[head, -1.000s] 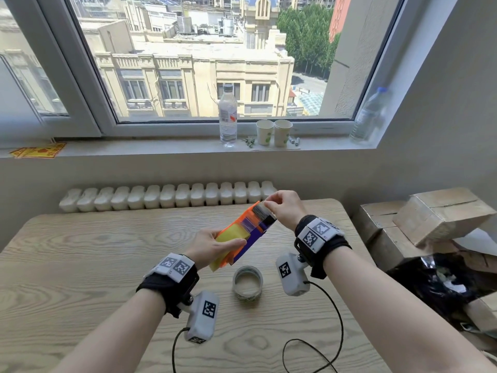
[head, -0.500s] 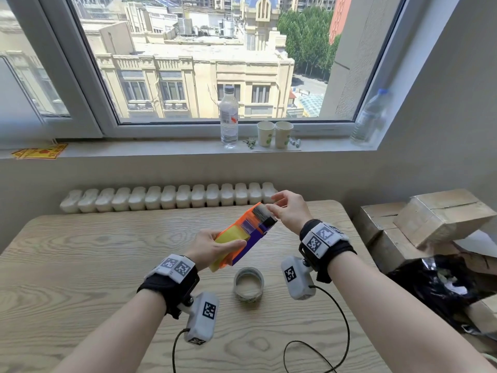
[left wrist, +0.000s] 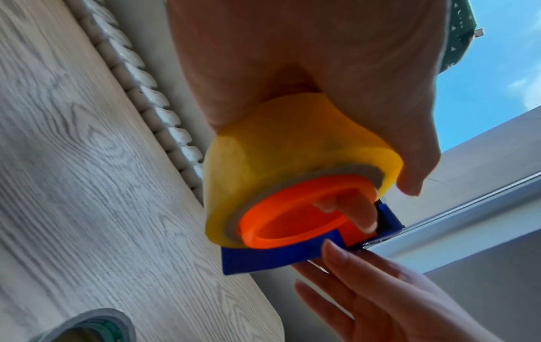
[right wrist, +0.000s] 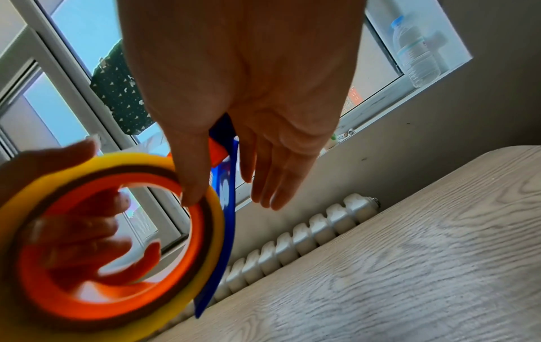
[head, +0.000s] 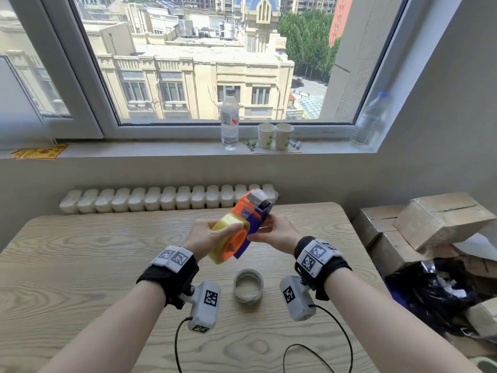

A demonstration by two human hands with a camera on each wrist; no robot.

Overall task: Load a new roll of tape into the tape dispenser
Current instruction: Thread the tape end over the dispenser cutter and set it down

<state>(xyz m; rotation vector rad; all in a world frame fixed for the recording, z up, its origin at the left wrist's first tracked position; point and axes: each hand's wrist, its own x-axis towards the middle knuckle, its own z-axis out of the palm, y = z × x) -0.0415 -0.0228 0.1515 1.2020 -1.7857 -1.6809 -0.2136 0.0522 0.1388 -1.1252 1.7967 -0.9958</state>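
Left hand [head: 207, 235] wrapped round the yellow tape roll [head: 227, 230], thumb over the rim, fingers [left wrist: 355, 214] curled through the orange hub of the tape dispenser [head: 248, 224]; roll seated on the hub, whole unit held in the air above the wooden table [head: 80, 265]. Right hand [head: 277, 232] against the dispenser's blue side plate: thumb on the roll's edge, fingers [right wrist: 275, 180] straight behind the plate, not closed round it. Cutter end tilts up and away from the grip. Below the hands, an empty tape core [head: 248, 286] on the table. Beyond, white radiator [head: 166, 200], windowsill with water bottle [head: 229, 119] and two paper cups [head: 274, 135].
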